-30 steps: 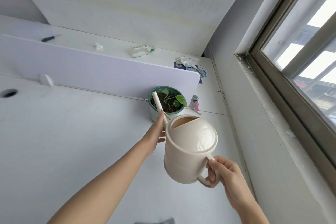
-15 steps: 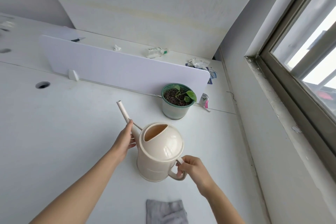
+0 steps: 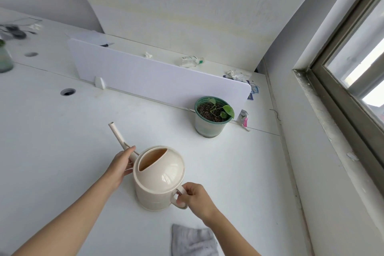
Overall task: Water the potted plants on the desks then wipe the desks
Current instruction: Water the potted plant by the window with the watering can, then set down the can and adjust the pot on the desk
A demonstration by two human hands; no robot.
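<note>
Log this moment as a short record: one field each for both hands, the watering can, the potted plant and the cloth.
left hand: grips the spout near its base
right hand: grips the handle
watering can: upright, on or just above the desk
potted plant: beside the divider, apart from the can
cloth: grey, lying on the desk nearest the person

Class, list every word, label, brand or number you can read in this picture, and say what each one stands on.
No text can be read.
White bottle behind the divider: label too blurred.
Blue cards at the divider's end: print too small.
Pink packet beside the plant pot: print too blurred.
The watering can shows no print.
</note>
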